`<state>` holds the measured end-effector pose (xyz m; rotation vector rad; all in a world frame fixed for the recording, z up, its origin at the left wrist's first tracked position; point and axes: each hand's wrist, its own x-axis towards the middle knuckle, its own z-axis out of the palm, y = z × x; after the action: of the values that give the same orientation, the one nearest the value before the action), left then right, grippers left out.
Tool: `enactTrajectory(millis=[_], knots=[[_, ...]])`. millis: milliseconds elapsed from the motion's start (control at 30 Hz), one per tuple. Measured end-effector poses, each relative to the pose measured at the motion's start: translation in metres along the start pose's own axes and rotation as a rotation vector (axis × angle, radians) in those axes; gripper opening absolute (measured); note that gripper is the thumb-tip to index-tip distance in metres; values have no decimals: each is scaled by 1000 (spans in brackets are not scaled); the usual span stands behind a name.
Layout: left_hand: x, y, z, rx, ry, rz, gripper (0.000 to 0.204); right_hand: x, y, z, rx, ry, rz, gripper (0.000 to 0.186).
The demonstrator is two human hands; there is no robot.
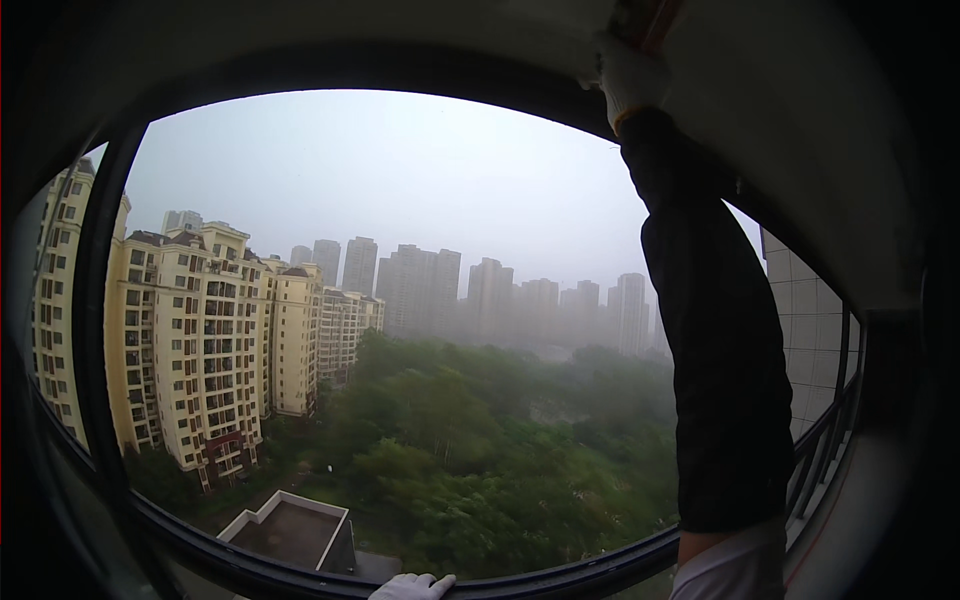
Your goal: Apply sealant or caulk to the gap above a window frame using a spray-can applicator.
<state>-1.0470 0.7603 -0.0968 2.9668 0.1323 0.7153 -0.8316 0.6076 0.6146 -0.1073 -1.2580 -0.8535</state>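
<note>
Window frame (560, 578), dark and curved, spans the view. Left hand (412, 587), gloved, fingers released, rests on its lower rail, steadying. Right hand (628, 75) reaches overhead, seemingly grasping a reddish tool (650, 20) against the top wall (780, 110).

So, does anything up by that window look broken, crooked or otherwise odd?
Nothing stands out. The window frame looks whole, and its curve is only the lens. The right hand, in a white glove, reaches up to the wall above the window, holding something too cut off to identify; the left hand rests on the lower frame.
</note>
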Motion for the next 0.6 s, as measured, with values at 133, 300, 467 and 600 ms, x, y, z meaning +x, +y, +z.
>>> enactTrajectory(millis=[133, 300, 467, 600], knots=[[-9, -5, -4, 13, 18, -47, 87, -8, -15, 31, -126, -88, -61, 16], [-10, -7, -4, 45, 19, -54, 86, -4, -29, 49, -449, -156, -125, 24], [-10, -11, 1, 17, 39, -54, 85, -8, -34, 63, -463, -200, -9, 30], [-12, -11, -1, 0, 30, -72, 86, -11, -47, 69, -415, -250, 115, 27]])
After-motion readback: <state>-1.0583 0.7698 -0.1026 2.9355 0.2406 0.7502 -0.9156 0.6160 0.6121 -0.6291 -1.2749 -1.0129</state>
